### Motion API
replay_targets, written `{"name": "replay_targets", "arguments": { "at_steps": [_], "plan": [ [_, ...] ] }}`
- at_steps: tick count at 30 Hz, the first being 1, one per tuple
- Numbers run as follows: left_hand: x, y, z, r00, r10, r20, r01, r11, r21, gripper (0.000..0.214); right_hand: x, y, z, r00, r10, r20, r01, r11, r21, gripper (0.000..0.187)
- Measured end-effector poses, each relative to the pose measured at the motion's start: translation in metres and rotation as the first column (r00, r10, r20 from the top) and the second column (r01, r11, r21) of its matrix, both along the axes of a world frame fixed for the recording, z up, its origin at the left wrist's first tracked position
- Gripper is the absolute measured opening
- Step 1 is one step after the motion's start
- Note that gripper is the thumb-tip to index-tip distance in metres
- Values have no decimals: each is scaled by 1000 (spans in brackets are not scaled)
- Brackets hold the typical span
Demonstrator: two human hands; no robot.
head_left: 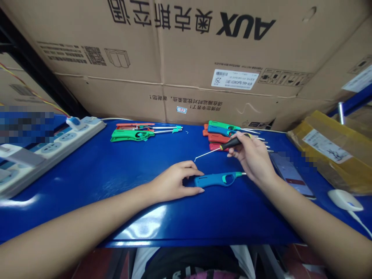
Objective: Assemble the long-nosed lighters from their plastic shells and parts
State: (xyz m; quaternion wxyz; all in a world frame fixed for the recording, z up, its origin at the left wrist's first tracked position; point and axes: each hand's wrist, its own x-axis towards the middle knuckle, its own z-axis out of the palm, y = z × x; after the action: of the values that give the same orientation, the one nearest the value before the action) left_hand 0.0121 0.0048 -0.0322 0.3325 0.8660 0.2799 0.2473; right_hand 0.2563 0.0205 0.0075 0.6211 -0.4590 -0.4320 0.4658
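My left hand [174,181] grips the butt end of a blue gas lighter [212,179], thumb on the near side and fingers on the far side. The lighter lies flat with its green trigger and short metal nozzle pointing right. In my right hand [254,157] is a hook pick [229,143] with a black and yellow handle. Its thin shaft slants down to the left, and the bent tip is above the left hand's fingers, apart from the blue lighter. Behind the right hand sits a pile of green, blue and red lighters [221,128], partly hidden by it.
Further lighters, green [130,135] and red, lie at the back left. A power strip [55,147] runs along the left side. To the right are a phone [293,174], a taped parcel [331,151] and a white corded device [345,200]. Cardboard [186,50] walls the back.
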Motion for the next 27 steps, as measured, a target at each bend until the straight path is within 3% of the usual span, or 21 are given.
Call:
{"name": "replay_targets", "arguments": {
  "at_steps": [3, 6, 12, 18, 27],
  "plan": [
    [1, 0, 1, 1000, 23, 21, -22, 999, -28, 39, 6, 7, -6, 993, 17, -118, -32, 992, -124, 28],
    [3, 0, -1, 986, 132, 97, -123, 988, -98, 34, 8, 11, -15, 989, 26, -148, -51, 984, -171, 27],
    [8, 1, -5, 904, 350, 246, -236, 888, -394, 37, 5, 7, -25, 982, 55, -181, -92, 976, -197, 21],
    [7, 1, -3, 897, 342, 280, -237, 907, -348, 19, 4, 5, -29, 978, 113, -177, -151, 965, -216, 26],
    [6, 2, -4, 885, 421, 199, -313, 854, -415, 24, 5, 3, -26, 979, 109, -170, -140, 973, -184, 22]
  ]
}}
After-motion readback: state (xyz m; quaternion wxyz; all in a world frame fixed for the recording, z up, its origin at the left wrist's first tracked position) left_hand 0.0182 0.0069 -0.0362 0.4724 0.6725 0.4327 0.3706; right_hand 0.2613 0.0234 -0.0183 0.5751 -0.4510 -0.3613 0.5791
